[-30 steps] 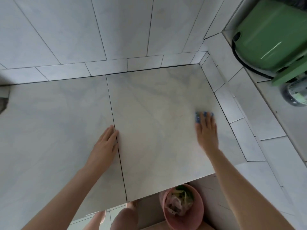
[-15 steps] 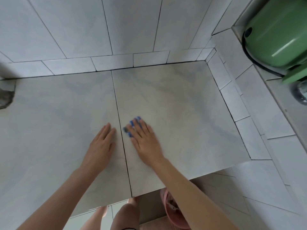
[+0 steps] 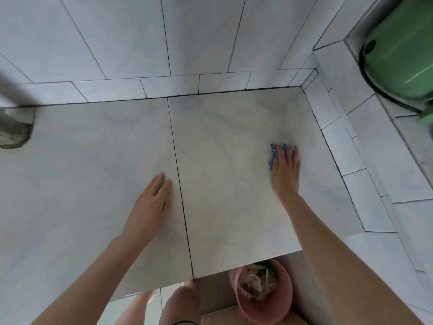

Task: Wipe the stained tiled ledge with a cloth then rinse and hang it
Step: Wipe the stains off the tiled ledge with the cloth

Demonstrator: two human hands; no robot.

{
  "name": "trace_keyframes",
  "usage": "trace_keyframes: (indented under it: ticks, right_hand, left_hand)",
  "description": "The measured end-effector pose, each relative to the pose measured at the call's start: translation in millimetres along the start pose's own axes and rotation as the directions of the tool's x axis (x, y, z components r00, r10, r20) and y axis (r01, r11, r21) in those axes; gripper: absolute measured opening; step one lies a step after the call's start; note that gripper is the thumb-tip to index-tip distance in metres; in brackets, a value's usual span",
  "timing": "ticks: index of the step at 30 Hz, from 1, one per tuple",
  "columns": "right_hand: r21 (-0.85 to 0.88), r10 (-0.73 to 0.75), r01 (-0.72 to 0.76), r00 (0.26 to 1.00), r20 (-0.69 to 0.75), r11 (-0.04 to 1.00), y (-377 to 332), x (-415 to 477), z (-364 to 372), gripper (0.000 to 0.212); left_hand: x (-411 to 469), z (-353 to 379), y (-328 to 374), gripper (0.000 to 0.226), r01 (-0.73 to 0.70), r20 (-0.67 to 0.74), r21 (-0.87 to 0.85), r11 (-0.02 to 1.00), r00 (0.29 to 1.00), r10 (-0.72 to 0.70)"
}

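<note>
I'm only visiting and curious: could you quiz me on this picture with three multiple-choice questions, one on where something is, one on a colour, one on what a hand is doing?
1. Where is the cloth?
A. under the right hand
B. in a bucket
C. hung on the wall

2. What colour is the cloth?
A. green
B. blue
C. pink

3. How is the left hand?
A. clenched in a fist
B. pinching the cloth
C. flat on the ledge, fingers straight

Answers:
1 A: fabric peeks out from beneath the right hand's fingers.
2 B: the edge that shows is blue.
3 C: the palm lies on the ledge with fingers extended, holding nothing.
</note>
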State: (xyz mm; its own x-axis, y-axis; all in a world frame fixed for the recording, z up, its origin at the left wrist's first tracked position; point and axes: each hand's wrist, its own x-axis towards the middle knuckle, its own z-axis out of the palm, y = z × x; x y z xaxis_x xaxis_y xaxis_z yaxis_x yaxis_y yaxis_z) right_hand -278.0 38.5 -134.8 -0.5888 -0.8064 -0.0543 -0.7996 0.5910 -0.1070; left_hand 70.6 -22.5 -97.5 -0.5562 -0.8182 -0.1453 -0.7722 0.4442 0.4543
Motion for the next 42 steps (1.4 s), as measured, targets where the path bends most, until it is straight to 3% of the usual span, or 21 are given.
trace_keyframes:
  ticks: [6,8,11,15,17,20,24,28,30,33,37,40,42]
  right_hand:
    - [0.094,-0.289,0.282,0.954,0.076,0.955,-109.3,-27.7,12.1,0.058]
    - [0.145,-0.425,0.414,0.903,0.060,0.899,-139.2,-56.6,16.5,0.053]
    - [0.157,-0.646,0.634,0.763,0.032,0.757,-157.1,-107.6,19.2,0.050]
    - [0.178,-0.753,0.733,0.652,0.092,0.657,-124.5,-127.6,12.8,0.048]
    - [0.147,-0.728,0.713,0.672,0.133,0.685,-100.2,-102.6,14.6,0.048]
    - [0.025,-0.579,0.591,0.780,0.238,0.806,-68.5,-50.7,12.9,0.058]
    - [-0.025,-0.311,0.318,0.938,0.154,0.948,-48.5,6.6,-2.1,0.062]
    - [-0.025,-0.125,0.130,0.981,0.149,0.991,-79.5,39.6,-6.7,0.054]
    - [0.028,-0.167,0.165,0.974,0.152,0.986,-105.5,48.3,-6.6,0.053]
    - [0.082,-0.392,0.384,0.907,0.150,0.920,-145.0,37.5,-0.3,0.051]
    - [0.126,-0.637,0.625,0.747,0.190,0.770,-174.6,-7.6,7.6,0.069]
    - [0.137,-0.759,0.749,0.620,0.199,0.648,-171.0,-46.6,13.2,0.057]
    - [0.142,-0.779,0.767,0.604,0.170,0.626,-157.2,-68.2,13.9,0.052]
  left_hand:
    - [0.4,1.7,-1.8,0.047,0.001,-0.002,-0.001,1.000,1.000,-0.001]
    - [0.3,1.0,-2.7,0.047,0.007,0.000,0.014,1.000,1.000,-0.007]
    - [-0.6,-0.5,-6.3,0.044,0.023,-0.017,0.022,0.999,1.000,-0.023]
    - [-4.3,-6.5,-15.7,0.048,0.043,-0.045,0.034,0.998,0.998,-0.041]
    - [-6.2,-8.7,-21.1,0.046,0.054,-0.055,0.042,0.998,0.997,-0.052]
    - [-9.7,-11.7,-27.6,0.050,0.090,-0.062,0.035,0.995,0.994,-0.088]
    - [-13.1,-14.4,-32.8,0.045,0.095,-0.083,0.041,0.995,0.992,-0.092]
    - [-12.1,-15.4,-33.4,0.049,0.110,-0.090,0.016,0.994,0.990,-0.108]
    - [-10.4,-16.2,-34.2,0.048,0.116,-0.088,0.017,0.993,0.990,-0.115]
    - [-9.5,-14.9,-36.1,0.048,0.120,-0.094,0.021,0.993,0.989,-0.118]
    - [-11.9,-13.0,-36.7,0.052,0.133,-0.090,0.010,0.991,0.987,-0.132]
    - [-12.9,-11.8,-37.9,0.051,0.122,-0.077,0.038,0.992,0.990,-0.119]
    - [-12.4,-11.7,-37.6,0.050,0.116,-0.079,0.042,0.992,0.991,-0.112]
